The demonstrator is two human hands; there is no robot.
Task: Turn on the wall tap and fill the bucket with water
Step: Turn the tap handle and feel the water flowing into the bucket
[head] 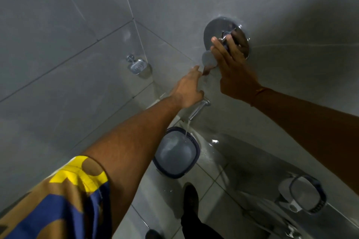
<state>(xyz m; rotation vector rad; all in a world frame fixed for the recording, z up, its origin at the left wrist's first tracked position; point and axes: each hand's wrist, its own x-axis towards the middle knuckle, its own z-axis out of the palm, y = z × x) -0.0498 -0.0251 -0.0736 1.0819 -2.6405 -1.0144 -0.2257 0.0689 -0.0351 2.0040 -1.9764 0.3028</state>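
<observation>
A round chrome wall tap plate (pixel 211 31) sits high on the grey tiled wall. My right hand (pixel 231 64) is closed around its small knob (pixel 223 38). Below it a chrome spout (pixel 198 109) sticks out of the wall, and a thin stream of water (pixel 187 126) falls from it. The stream lands in a dark-rimmed bucket (pixel 196 158) on the floor, which holds water. My left hand (pixel 187 89) reaches to the wall just above the spout, fingers spread, a fingertip near the tap's lower lever (pixel 208 59).
A chrome soap dish (pixel 137 66) hangs in the wall corner at the left. A mug with a dark rim (pixel 308 193) stands on the wet floor at the lower right. My shoe (pixel 191 198) is just in front of the bucket.
</observation>
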